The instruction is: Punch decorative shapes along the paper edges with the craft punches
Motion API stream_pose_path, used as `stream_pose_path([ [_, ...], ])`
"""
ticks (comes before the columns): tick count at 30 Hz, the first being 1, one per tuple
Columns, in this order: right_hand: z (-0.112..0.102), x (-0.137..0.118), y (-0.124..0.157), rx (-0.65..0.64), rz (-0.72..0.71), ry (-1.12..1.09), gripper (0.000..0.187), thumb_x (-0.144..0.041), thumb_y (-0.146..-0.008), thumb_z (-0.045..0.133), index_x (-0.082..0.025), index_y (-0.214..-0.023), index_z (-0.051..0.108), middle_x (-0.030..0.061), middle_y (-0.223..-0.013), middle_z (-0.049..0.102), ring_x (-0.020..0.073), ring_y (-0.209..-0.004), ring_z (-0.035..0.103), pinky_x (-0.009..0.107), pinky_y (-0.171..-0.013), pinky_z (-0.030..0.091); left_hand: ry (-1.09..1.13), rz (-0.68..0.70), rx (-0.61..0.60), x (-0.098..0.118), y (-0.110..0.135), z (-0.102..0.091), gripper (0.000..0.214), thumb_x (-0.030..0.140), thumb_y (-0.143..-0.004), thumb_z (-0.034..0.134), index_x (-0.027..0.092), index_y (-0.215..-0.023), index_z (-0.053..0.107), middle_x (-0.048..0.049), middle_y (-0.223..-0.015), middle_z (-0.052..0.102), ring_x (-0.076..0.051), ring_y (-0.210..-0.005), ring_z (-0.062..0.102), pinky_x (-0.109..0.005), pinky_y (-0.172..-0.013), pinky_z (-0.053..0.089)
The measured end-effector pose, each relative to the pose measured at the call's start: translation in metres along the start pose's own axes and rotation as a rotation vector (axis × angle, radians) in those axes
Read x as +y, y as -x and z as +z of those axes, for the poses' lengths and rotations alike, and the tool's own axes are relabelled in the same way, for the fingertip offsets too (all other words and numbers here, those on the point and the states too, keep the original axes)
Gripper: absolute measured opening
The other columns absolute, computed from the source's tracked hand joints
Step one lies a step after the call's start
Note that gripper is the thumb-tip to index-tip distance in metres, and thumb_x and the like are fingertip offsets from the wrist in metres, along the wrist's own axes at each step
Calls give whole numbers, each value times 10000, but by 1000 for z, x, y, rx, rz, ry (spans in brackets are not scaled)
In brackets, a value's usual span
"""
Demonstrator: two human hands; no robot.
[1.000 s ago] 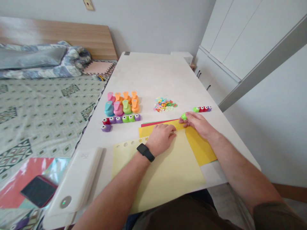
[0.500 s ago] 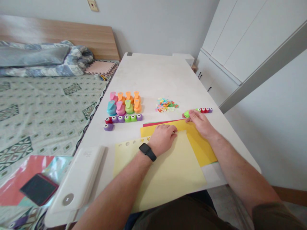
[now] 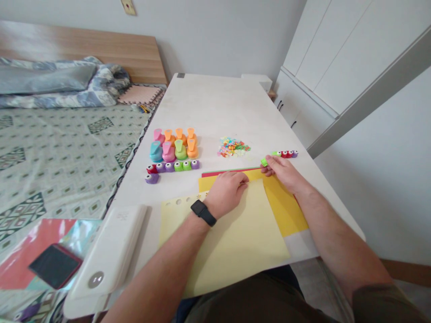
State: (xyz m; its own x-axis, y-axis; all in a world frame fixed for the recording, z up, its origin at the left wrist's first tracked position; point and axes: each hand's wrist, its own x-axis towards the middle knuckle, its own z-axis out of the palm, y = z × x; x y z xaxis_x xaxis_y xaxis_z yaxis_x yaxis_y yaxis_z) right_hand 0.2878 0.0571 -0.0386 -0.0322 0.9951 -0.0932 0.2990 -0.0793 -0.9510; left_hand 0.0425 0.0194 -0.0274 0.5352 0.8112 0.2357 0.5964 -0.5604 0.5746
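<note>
Across the white tabletop (image 3: 235, 107), both hands work near its far right side. The right hand (image 3: 284, 172) has its fingers (image 3: 274, 162) closed around a small green punch (image 3: 264, 162), which pokes out just past the fingertips. That punch sits just beside a short row of small punches (image 3: 285, 154) in green, red and purple. The left hand (image 3: 226, 194), with a black watch (image 3: 203, 212) on its wrist, lies on a pale yellow sheet (image 3: 229, 242). Its fingers (image 3: 240, 179) are slightly curled and pressed down at the sheet's top edge, gripping nothing.

Small holes and tiny flower shapes mark that sheet near its upper left edge. It lies over a deeper yellow sheet (image 3: 286, 211), and thin red and green paper edges (image 3: 229, 172) show beyond. Left of the hands stand larger pink, orange, teal and green punches (image 3: 173, 146), with a row of small punches (image 3: 171, 167) and a lone purple punch (image 3: 151, 178) in front. A heap of colourful paper cutouts (image 3: 233, 147) lies between the punches. A long white box (image 3: 107, 251) sits at the near left edge, beside a bed (image 3: 67, 134) holding a dark phone (image 3: 55, 266) on red paper (image 3: 23, 255).
</note>
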Motion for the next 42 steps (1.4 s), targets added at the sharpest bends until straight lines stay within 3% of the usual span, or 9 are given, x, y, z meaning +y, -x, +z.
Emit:
stream_pose_path([
  [17, -12, -2, 6, -21, 84, 128, 521, -715, -890, 590, -202, -952, 660, 97, -913, 731, 225, -864, 695, 353, -742, 554, -26, -59, -49, -11, 4, -1, 103, 216, -945, 570, 193, -958, 670, -60, -956, 742, -203, -874, 675, -310, -753, 504],
  [28, -9, -7, 10, -59, -66, 189, 450, -642, -896, 635, -232, -1074, 690, 49, -895, 696, 214, -831, 644, 341, -712, 519, -34, -69, -49, -11, 4, 0, 127, 191, -947, 552, 188, -961, 678, -67, -947, 748, -202, -864, 680, -311, -760, 512],
  [32, -9, -14, 14, -113, -80, 66, 454, -551, -823, 760, -225, -1129, 681, 43, -934, 695, 196, -811, 627, 325, -687, 512, -27, -75, -52, -10, 3, 1, 132, 191, -950, 549, 186, -963, 680, -69, -951, 749, -203, -869, 683, -309, -764, 516],
  [39, -11, -14, 21, -312, -27, 22, 413, -416, -743, 851, -201, -1057, 690, 51, -969, 724, 197, -864, 655, 358, -814, 537, -14, -69, -27, -12, 5, 1, 138, 208, -962, 532, 192, -948, 668, -55, -941, 748, -201, -859, 679, -309, -743, 504],
  [42, -11, -14, 21, -310, -31, 23, 409, -394, -733, 860, -204, -1050, 687, 44, -971, 732, 192, -863, 662, 356, -824, 539, 0, -81, -30, -11, 5, 0, 145, 213, -967, 527, 195, -952, 670, -56, -962, 751, -200, -879, 684, -302, -749, 507],
])
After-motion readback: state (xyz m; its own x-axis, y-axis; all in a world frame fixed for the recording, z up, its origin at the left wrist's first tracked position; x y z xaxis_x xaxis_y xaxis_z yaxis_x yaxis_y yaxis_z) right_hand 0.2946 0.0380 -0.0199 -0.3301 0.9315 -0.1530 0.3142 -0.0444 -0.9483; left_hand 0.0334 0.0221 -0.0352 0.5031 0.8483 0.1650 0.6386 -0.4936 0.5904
